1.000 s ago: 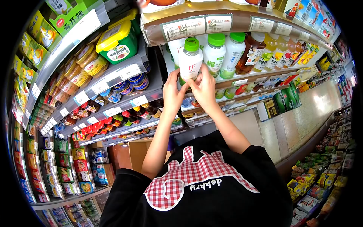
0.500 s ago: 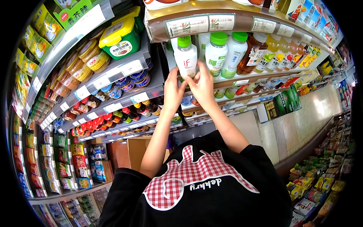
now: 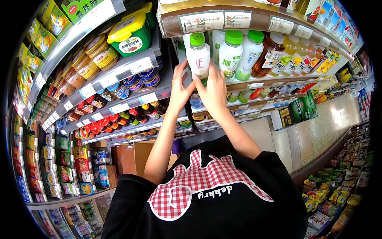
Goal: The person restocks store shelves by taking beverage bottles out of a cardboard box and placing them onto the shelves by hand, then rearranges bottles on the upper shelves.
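Observation:
A white bottle with a green cap and red "if" lettering (image 3: 198, 59) stands upright at the front of the drinks shelf, left of another green-capped bottle (image 3: 230, 55). My right hand (image 3: 211, 91) is closed around its lower right side, the thumb across the front near the base. To its left is my left hand (image 3: 181, 89), fingers spread from the thumb with a gap between them; its fingertips are beside the bottle's left edge, and whether they touch it is unclear. The bottle's base is partly hidden by my right hand.
Amber and yellow drink bottles (image 3: 269, 55) line the shelf to the right, under a curved edge with price tags (image 3: 281, 24). On the left shelves are a green tub with a yellow lid (image 3: 130, 38) and jars (image 3: 104, 53). A cardboard box (image 3: 144, 157) sits lower down.
The view has shifted slightly. The bottle appears a little higher relative to my hands, and my left hand's fingers have loosened from its side. My right hand still holds it.

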`<move>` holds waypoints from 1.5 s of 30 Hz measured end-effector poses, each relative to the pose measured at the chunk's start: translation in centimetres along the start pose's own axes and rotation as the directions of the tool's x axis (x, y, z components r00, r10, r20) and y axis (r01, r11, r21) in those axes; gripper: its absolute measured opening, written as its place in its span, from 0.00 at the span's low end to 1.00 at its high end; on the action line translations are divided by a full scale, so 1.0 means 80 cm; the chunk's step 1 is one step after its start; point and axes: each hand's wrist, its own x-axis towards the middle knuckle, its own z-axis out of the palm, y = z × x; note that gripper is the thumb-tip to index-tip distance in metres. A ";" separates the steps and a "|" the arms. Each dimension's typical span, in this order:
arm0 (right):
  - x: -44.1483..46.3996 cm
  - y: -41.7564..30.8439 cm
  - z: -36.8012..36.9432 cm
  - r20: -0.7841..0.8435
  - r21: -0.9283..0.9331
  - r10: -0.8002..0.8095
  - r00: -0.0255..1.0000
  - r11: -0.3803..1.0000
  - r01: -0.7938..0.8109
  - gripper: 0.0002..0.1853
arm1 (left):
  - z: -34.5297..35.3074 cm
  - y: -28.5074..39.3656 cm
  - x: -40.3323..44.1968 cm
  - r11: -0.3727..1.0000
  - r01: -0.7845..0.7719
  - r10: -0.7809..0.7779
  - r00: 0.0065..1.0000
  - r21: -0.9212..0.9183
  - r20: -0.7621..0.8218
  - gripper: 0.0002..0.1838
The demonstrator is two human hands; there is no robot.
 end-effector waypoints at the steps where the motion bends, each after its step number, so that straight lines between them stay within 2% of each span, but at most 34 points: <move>1: 0.001 -0.001 -0.002 0.009 -0.022 -0.003 1.000 1.000 0.003 0.40 | 0.002 -0.004 0.002 0.998 -0.041 0.041 0.999 0.048 0.001 0.40; 4: 0.003 0.019 0.010 -0.015 0.095 -0.047 0.999 0.994 0.049 0.39 | 0.007 -0.007 0.004 0.971 -0.139 0.135 0.990 0.192 0.032 0.40; 7: 0.005 0.026 0.016 0.068 0.392 0.056 0.996 0.917 -0.079 0.36 | 0.013 -0.003 0.001 0.941 -0.178 0.159 0.983 0.288 0.088 0.41; 12: 0.007 0.026 0.012 0.078 0.303 0.041 0.996 0.951 -0.063 0.30 | 0.017 -0.006 -0.001 0.942 -0.123 0.094 0.990 0.313 0.106 0.43; 15: 0.007 0.030 0.015 0.107 0.250 0.053 0.993 0.965 -0.078 0.28 | 0.021 -0.004 -0.003 0.912 -0.143 0.122 0.989 0.385 0.080 0.44; 16: 0.008 0.032 0.017 0.113 0.234 0.055 0.992 0.969 -0.080 0.28 | 0.024 -0.004 -0.004 0.932 -0.099 0.086 0.995 0.350 0.051 0.44; 18: 0.009 0.035 0.015 0.127 0.254 0.021 0.992 0.966 -0.053 0.28 | 0.033 -0.002 -0.009 0.962 -0.009 0.010 1.000 0.273 -0.003 0.43; 21: 0.011 0.037 0.012 0.144 0.282 0.005 0.990 0.958 -0.046 0.28 | 0.040 0.006 -0.013 0.960 -0.003 0.018 0.999 0.280 -0.049 0.40; 22: 0.011 0.037 0.012 0.150 0.291 0.004 0.989 0.955 -0.048 0.28 | 0.040 0.004 -0.013 0.951 -0.037 0.063 0.995 0.308 -0.072 0.38; 28: 0.013 0.040 0.006 0.249 0.223 0.031 0.968 0.971 -0.088 0.29 | 0.040 0.008 -0.015 0.910 0.014 0.024 0.996 0.413 -0.087 0.35; 29: 0.011 0.037 0.003 0.245 0.212 0.023 0.969 0.974 -0.077 0.32 | 0.039 0.013 -0.016 0.919 0.073 -0.047 0.996 0.388 -0.075 0.40; 31: 0.000 0.024 -0.011 0.198 0.198 -0.003 0.980 0.980 -0.037 0.37 | 0.044 0.018 -0.023 0.905 -0.009 0.062 0.992 0.425 -0.110 0.40; 32: -0.007 0.013 -0.030 0.150 0.221 -0.045 0.988 0.975 0.011 0.38 | 0.047 0.017 -0.029 0.883 -0.027 0.112 0.982 0.469 -0.154 0.45; 33: -0.013 0.012 -0.043 0.082 0.249 -0.072 0.994 0.967 0.050 0.31 | 0.053 0.023 -0.038 0.885 0.031 0.089 0.968 0.465 -0.234 0.44; 35: -0.018 0.030 -0.061 -0.076 0.369 -0.109 0.991 0.920 0.130 0.23 | 0.060 0.048 -0.051 0.800 -0.057 0.289 0.908 0.597 -0.302 0.39; 37: -0.021 0.048 -0.082 -0.185 0.404 0.008 0.983 0.912 0.069 0.17 | 0.072 0.060 -0.068 0.822 -0.065 0.299 0.895 0.566 -0.331 0.34; 38: -0.019 0.057 -0.087 -0.251 0.394 0.039 0.967 0.917 0.065 0.18 | 0.081 0.062 -0.073 0.809 -0.119 0.345 0.889 0.575 -0.301 0.31; 39: -0.016 0.064 -0.091 -0.243 0.383 0.084 0.966 0.923 0.016 0.20 | 0.088 0.064 -0.072 0.791 -0.161 0.381 0.884 0.591 -0.270 0.30; 41: -0.008 0.073 -0.087 -0.191 0.400 0.118 0.975 0.916 -0.032 0.24 | 0.103 0.062 -0.067 0.858 -0.145 0.352 0.865 0.492 -0.357 0.28; 44: -0.005 0.092 -0.075 -0.094 0.302 0.046 0.994 0.953 -0.016 0.30 | 0.101 0.062 -0.068 0.821 -0.114 0.319 0.904 0.559 -0.284 0.27; 45: -0.004 0.097 -0.069 -0.104 0.278 0.041 0.994 0.961 -0.011 0.31 | 0.106 0.065 -0.066 0.842 -0.117 0.288 0.922 0.526 -0.257 0.28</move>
